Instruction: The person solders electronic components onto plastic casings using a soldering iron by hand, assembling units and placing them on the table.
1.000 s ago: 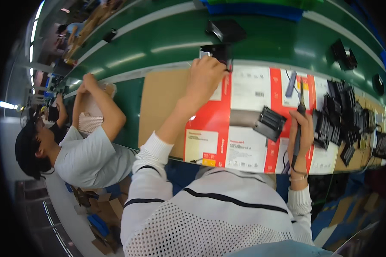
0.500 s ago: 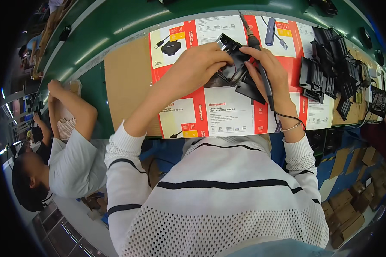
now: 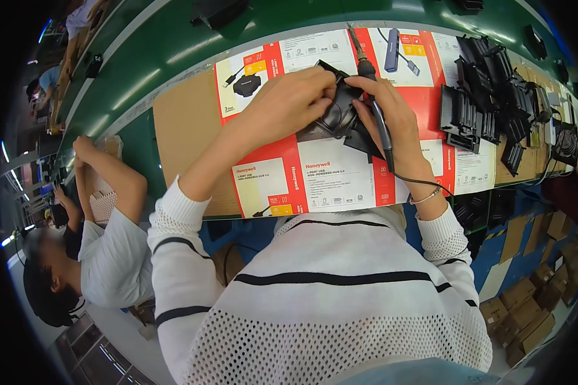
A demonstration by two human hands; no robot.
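A green counter (image 3: 173,51) curves across the top of the frame, and on it lies a flattened brown cardboard sheet (image 3: 180,128) overlaid with red-and-white printed packaging sheets (image 3: 315,179). Toward the upper right a crowd of black plastic fan frames (image 3: 481,96) stands stacked on edge, close to the work but not touching it; more black parts sit along the far edge of the counter. At the left of the frame another person in a grey shirt (image 3: 109,256) bends over a separate cardboard box, well apart. Small brown cartons (image 3: 533,301) pile up at the lower right.

In the upper middle, over the printed sheets, sits the black square cooling fan (image 3: 337,112), tilted, with its round housing showing between the fingers. The left hand (image 3: 289,102) is closed around its left side, fingers curled over the top edge. The right hand (image 3: 392,115) presses against the fan's right side while gripping a slim dark pen-shaped tool (image 3: 376,109), whose tip points up the frame and whose black cord (image 3: 424,183) trails down past the wrist. Both hands cover much of the fan, so its blades cannot be made out.
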